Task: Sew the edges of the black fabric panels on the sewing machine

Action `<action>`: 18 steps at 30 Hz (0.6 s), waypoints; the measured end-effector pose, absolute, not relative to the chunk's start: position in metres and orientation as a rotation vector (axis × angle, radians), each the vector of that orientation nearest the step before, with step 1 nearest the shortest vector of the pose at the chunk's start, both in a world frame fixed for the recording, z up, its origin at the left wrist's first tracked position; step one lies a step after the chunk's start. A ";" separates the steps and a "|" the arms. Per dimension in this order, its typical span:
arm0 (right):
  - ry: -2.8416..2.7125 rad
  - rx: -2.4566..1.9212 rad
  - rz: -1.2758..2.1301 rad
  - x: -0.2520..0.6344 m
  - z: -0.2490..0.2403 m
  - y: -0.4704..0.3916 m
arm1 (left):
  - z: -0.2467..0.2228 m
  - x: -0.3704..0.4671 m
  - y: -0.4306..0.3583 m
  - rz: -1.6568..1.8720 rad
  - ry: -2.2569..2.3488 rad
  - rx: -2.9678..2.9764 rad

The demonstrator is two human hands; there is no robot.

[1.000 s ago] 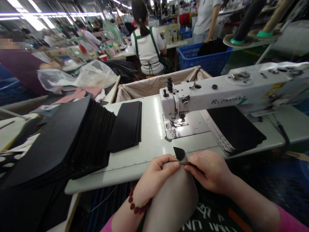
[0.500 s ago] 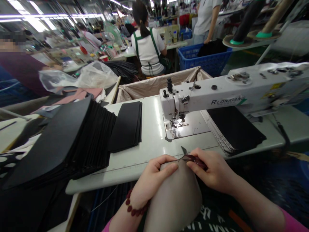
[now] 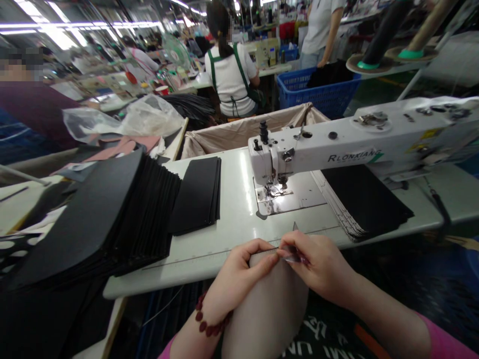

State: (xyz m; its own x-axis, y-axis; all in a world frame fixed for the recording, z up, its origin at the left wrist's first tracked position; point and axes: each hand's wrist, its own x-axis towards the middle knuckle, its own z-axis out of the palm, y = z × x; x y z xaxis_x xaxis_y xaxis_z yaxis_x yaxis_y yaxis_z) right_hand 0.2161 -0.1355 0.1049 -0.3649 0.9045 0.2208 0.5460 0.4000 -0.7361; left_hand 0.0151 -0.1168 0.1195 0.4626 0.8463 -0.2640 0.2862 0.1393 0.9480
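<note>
Pinching the grey sheet [image 3: 264, 311] at lower centre in the left hand [image 3: 235, 274], lengthwise toward the frame's bottom; gripping a small tool [image 3: 294, 256] in the right hand [image 3: 324, 264], at the sheet's top edge.

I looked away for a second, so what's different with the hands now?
The right hand, holding a small tool, moved left, closer to the left hand at the edge of the gray piece. The left hand keeps its grip; the sewing machine and big black stack stayed put.
</note>
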 end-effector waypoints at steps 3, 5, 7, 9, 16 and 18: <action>-2.100 -1.236 0.813 0.218 0.109 -0.135 | 0.123 0.014 -0.118 0.548 1.053 1.470; -2.010 -1.247 0.974 0.219 0.111 -0.136 | 0.125 0.014 -0.119 0.543 1.050 1.489; -1.813 -1.231 1.201 0.219 0.114 -0.136 | 0.126 0.014 -0.118 0.523 1.058 1.495; -1.584 -1.171 1.418 0.219 0.116 -0.138 | 0.125 0.014 -0.117 0.526 1.089 1.484; -1.402 -1.282 1.324 0.222 0.119 -0.142 | 0.114 0.010 -0.112 0.545 1.144 1.322; -1.474 -1.353 1.267 0.220 0.115 -0.142 | 0.115 0.009 -0.112 0.551 1.147 1.356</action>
State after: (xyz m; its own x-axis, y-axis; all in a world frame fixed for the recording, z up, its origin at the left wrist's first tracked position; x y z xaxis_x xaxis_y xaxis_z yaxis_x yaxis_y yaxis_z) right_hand 0.2202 -0.1416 0.1146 -0.1558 0.9837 -0.0896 0.2359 -0.0510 -0.9704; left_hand 0.0092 -0.1122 0.1150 0.3989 0.8616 -0.3138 0.2938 0.2040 0.9338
